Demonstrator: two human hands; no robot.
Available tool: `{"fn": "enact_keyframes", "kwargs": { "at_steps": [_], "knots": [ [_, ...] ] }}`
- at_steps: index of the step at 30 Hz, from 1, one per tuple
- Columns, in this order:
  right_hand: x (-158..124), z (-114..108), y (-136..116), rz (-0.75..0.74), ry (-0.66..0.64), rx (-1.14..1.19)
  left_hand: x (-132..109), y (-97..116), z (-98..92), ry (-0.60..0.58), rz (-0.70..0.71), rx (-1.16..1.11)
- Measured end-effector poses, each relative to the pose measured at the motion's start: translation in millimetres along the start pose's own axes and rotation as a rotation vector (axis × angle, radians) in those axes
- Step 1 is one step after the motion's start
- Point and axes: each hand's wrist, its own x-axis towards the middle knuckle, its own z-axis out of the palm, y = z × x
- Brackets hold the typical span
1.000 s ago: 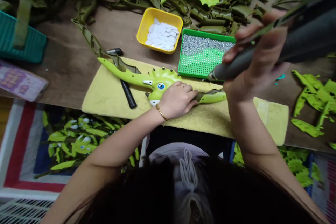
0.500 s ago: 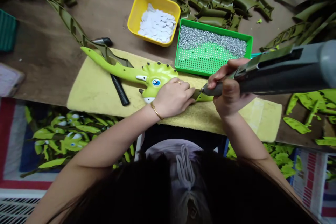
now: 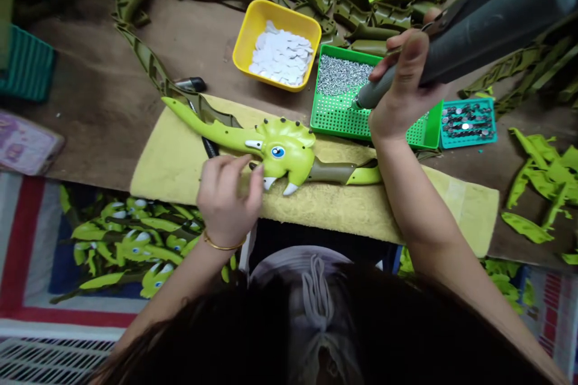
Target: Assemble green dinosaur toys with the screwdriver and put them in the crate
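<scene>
My right hand [image 3: 400, 87] grips a dark grey power screwdriver [image 3: 478, 30]. The driver's tip hangs over a green perforated tray [image 3: 332, 120] with a heap of small silver screws [image 3: 343, 75]. A lime-green toy dinosaur-head piece [image 3: 289, 156], with a blue eye, white horns and an olive handle, lies on a yellow cloth [image 3: 316, 210]. My left hand [image 3: 230, 195] hovers at the piece's lower left, thumb and fingers apart, holding nothing I can see. Whether its fingertips touch the piece I cannot tell. Partly hidden beside them is a black-handled hammer [image 3: 209, 147].
Behind the cloth stands a yellow bowl [image 3: 241, 42] of white flat pieces. A teal tray [image 3: 469, 126] of dark small parts sits right of the green one. Olive parts [image 3: 370, 15] pile up along the back. Finished-looking toy pieces [image 3: 130, 246] fill a bin at lower left.
My left hand has let go of the dinosaur piece's right side and moved left. My right hand has lifted the screwdriver off the piece and carried it up over the screws.
</scene>
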Motion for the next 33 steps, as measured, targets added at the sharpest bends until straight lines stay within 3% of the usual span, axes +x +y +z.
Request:
{"fn": "enact_keyframes", "kwargs": {
  "at_steps": [2, 4, 6, 8, 12, 15, 20, 33],
  "knots": [
    [-0.8, 2.0, -1.3, -0.055, 0.017, -0.005, -2.9, -8.6, -6.1, -0.023, -0.275, -0.152],
    [0.5, 5.2, -11.1, -0.122, 0.067, 0.010, -0.9, -8.4, -7.9, -0.176, -0.516, -0.405],
    [1.7, 7.0, -29.7, -0.214, 0.146, 0.063, 3.9, -3.5, -5.7, -0.353, -0.689, -0.640],
    [-2.1, 5.7, -55.9, -0.311, 0.201, 0.135, 8.2, 0.8, -0.4, -0.417, -0.785, -0.802],
    [-36.9, -1.0, -108.3, -0.317, 0.075, 0.227, 8.9, -0.6, 12.1, -0.320, -0.825, -0.998],
    [-75.9, -2.4, -123.5, -0.245, -0.029, 0.239, 5.6, -4.9, 17.1, -0.297, -0.819, -1.046],
    [-109.8, 2.1, -112.6, -0.247, -0.127, 0.195, 3.8, -7.0, 18.8, -0.299, -0.784, -1.076],
    [-114.5, 15.8, -88.7, -0.401, -0.215, 0.190, 4.3, -5.0, 18.9, -0.309, -0.788, -1.103]
  ]
}}
